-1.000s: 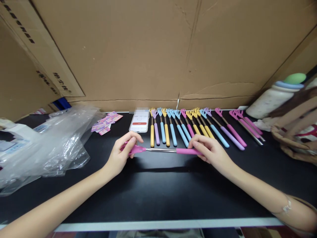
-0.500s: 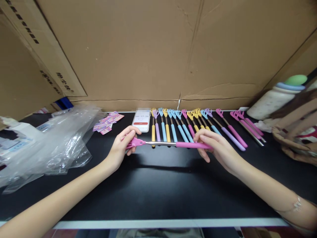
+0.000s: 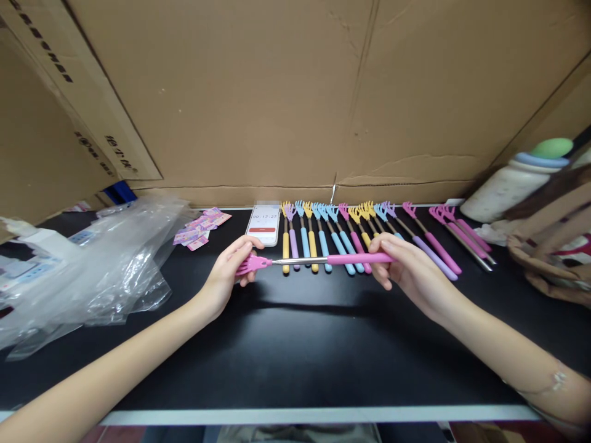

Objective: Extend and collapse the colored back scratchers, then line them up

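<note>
A pink back scratcher (image 3: 302, 261) with a silver shaft is held sideways above the table between my two hands. My left hand (image 3: 229, 271) closes its fingers on the claw-shaped head, partly covering the prongs. At the other end, my right hand (image 3: 401, 264) grips the tip of the pink handle. Behind it lies a row of back scratchers in yellow, purple, blue and pink, among them a yellow back scratcher (image 3: 285, 249) at the left end and a purple back scratcher (image 3: 434, 257) toward the right.
Clear plastic bags (image 3: 124, 271) spread over the left side of the black table (image 3: 295, 363). Small printed cards (image 3: 203, 227) and a phone (image 3: 263, 226) showing a timer lie at the back. A white bottle (image 3: 512, 187) and a brown bag (image 3: 545, 246) stand right. Cardboard (image 3: 253, 98) walls the back.
The handle end of the back scratcher has risen slightly with my right hand, bringing the tool nearly level. My left hand keeps its hold on the head. The phone's timer has advanced.
</note>
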`<state>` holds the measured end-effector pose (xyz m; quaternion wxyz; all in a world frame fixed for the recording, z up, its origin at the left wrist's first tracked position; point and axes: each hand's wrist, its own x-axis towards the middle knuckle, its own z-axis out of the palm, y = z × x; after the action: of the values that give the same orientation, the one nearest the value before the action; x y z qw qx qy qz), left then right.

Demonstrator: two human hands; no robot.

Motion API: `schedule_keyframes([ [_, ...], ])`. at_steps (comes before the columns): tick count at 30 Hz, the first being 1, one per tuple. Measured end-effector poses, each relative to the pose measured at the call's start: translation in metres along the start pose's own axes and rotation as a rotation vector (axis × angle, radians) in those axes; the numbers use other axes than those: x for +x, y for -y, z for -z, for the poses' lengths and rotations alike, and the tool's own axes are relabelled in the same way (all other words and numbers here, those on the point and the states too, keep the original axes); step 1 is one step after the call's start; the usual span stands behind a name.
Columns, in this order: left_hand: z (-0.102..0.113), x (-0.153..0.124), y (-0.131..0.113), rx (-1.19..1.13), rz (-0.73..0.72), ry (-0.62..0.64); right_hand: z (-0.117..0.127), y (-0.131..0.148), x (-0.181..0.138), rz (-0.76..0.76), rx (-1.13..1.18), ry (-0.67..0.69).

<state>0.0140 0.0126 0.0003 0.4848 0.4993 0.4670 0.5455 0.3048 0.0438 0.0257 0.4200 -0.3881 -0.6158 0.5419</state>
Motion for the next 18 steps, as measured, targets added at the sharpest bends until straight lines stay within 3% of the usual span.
schedule_keyframes([
  [7,0.0001,-0.0003,0.0013,0.002,0.094,0.061,0.0015,0.0022,-0.0002,0.023,0.040,-0.002],
  [18,0.0021,0.0005,0.0033,0.060,0.093,0.094,0.0018,0.0038,-0.0017,0.012,-0.004,-0.008],
])
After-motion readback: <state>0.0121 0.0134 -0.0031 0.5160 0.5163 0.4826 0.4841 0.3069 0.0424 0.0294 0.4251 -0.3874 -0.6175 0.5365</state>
